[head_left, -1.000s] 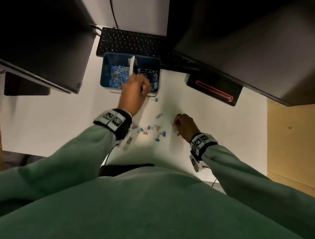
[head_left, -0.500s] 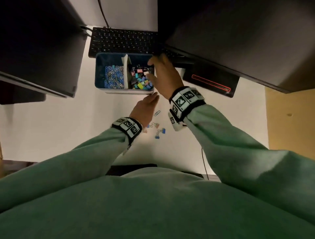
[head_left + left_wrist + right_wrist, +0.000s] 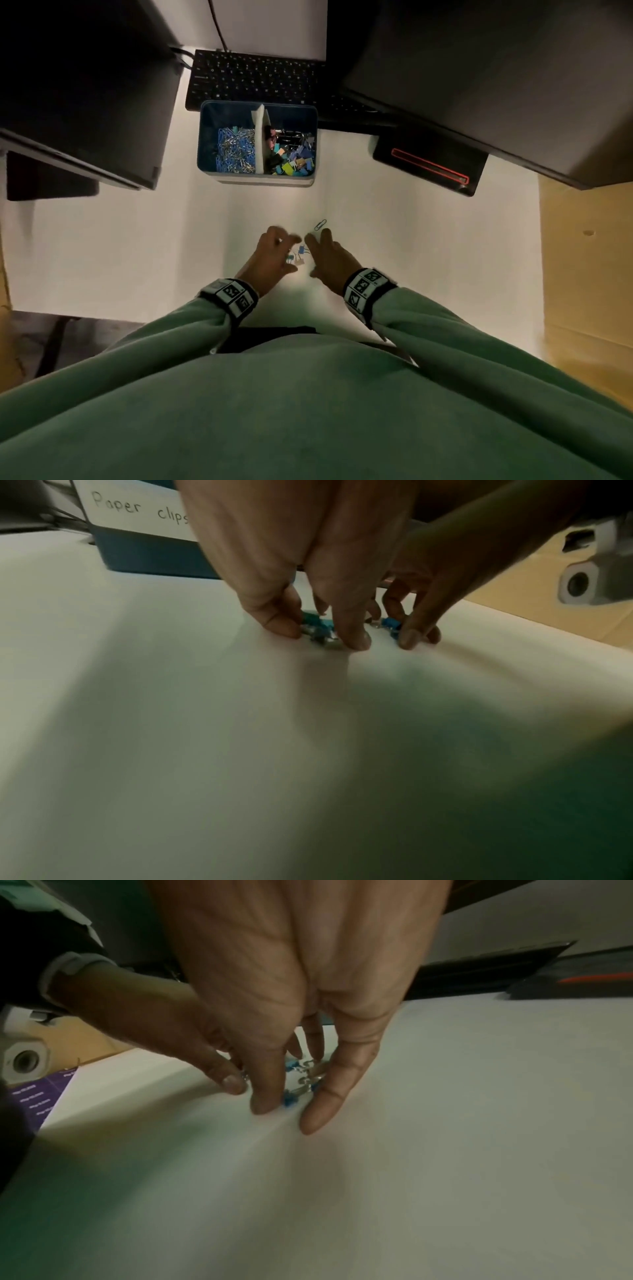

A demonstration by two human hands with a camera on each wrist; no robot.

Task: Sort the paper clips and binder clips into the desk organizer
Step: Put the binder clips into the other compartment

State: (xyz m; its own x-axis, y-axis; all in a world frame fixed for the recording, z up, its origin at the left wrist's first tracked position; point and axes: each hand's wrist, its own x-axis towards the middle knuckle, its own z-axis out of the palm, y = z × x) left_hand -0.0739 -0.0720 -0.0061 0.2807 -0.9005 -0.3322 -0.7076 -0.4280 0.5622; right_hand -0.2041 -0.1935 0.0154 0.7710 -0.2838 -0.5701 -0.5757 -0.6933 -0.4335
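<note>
Several small binder clips (image 3: 297,256) lie on the white desk (image 3: 137,240) between my hands. In the left wrist view my left hand (image 3: 320,638) pinches the teal binder clips (image 3: 316,627) between thumb and finger. My right hand (image 3: 291,1110) stands over a blue binder clip (image 3: 290,1097). Its thumb and forefinger are fairly straight, tips on the desk either side of the clip. A lone blue paper clip (image 3: 320,224) lies just beyond the hands. The blue desk organizer (image 3: 257,180) sits further back, with paper clips in its left compartment and binder clips in its right.
A black keyboard (image 3: 253,78) lies behind the organizer. Dark monitors (image 3: 85,96) overhang the desk at left and right. A black device with a red line (image 3: 428,164) sits at the right. The organizer's front bears a "Paper clips" label (image 3: 137,509).
My right hand came back from the organizer's right compartment down to the loose clips. My left hand drew back from the organizer and settled on the clips.
</note>
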